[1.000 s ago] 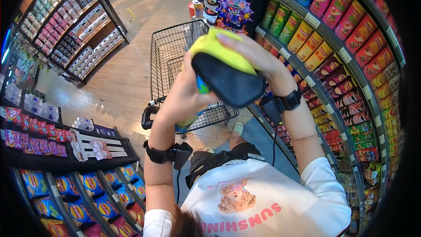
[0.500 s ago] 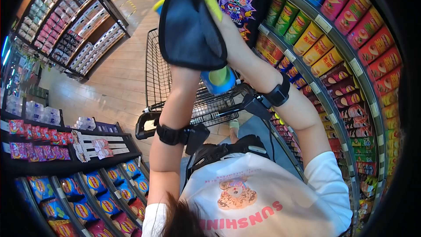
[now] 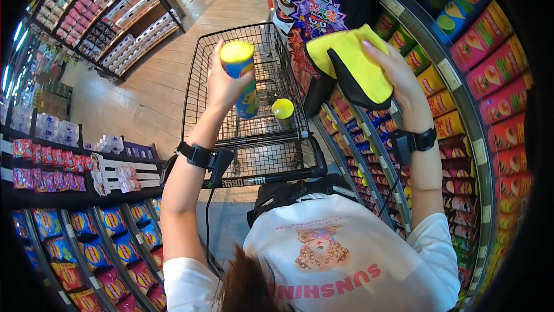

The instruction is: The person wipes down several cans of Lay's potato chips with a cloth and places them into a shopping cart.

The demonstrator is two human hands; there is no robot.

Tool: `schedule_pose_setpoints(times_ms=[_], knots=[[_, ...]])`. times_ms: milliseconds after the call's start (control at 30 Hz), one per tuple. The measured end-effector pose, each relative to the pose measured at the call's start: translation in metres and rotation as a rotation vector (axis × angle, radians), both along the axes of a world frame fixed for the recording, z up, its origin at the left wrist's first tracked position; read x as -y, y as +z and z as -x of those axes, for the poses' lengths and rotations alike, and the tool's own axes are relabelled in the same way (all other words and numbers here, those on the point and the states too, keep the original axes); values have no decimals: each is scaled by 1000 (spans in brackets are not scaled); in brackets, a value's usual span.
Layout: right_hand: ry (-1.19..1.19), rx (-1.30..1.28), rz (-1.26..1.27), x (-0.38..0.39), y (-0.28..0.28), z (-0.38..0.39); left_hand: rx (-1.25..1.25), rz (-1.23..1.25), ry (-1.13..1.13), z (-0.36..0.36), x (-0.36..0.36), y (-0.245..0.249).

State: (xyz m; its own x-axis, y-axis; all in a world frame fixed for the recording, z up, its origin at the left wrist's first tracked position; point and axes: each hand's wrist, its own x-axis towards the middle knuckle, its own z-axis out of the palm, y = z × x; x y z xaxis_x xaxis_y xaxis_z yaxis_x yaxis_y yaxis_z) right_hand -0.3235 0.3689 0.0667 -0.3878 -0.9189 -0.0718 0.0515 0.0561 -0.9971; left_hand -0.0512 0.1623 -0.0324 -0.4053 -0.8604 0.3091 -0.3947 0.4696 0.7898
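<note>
Hovering over a black wire shopping cart [image 3: 202,95], a yellow-lidded blue snack can [image 3: 247,95] is clasped by the left grip [image 3: 222,84]; a yellow-and-black cloth [image 3: 355,61] is pinched by the right grip [image 3: 399,72].

Illumination is bright, even and overhead, with soft glare on the pale wooden plank floor [image 3: 156,90] and only faint shadows. Fisheye distortion bends the stocked shelving into curves, and a black vignette fills the corners. Focus is sharp centrally, softening toward the rim.
</note>
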Motion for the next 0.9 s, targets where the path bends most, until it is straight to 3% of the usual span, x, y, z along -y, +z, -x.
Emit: schedule_pose_setpoints(times_ms=[33,133,233,333,467,500,600,667,900], knots=[[2,31,-37,-1,-6,5,0,-163,-17,1,-5,-6],[16,71,-96,1,-21,16,164,-233,-35,-3,-2,-32],[47,74,-108,10,-32,14,466,-165,-69,0,-1,-59],[203,34,-138,35,-74,14,470,-91,-164,3,1,-95],[408,-141,-137,72,-152,-1,568,-62,-276,14,-2,-98],[393,-291,-91,79,-172,-5,572,-37,-293,16,-2,-102],[428,-663,-141,90,-178,-23,605,15,-330,18,-4,-117],[426,-682,-158,93,-176,-33,666,145,-338,19,-10,-127],[487,-679,-174,97,-186,-44,795,133,-434,13,-16,-144]])
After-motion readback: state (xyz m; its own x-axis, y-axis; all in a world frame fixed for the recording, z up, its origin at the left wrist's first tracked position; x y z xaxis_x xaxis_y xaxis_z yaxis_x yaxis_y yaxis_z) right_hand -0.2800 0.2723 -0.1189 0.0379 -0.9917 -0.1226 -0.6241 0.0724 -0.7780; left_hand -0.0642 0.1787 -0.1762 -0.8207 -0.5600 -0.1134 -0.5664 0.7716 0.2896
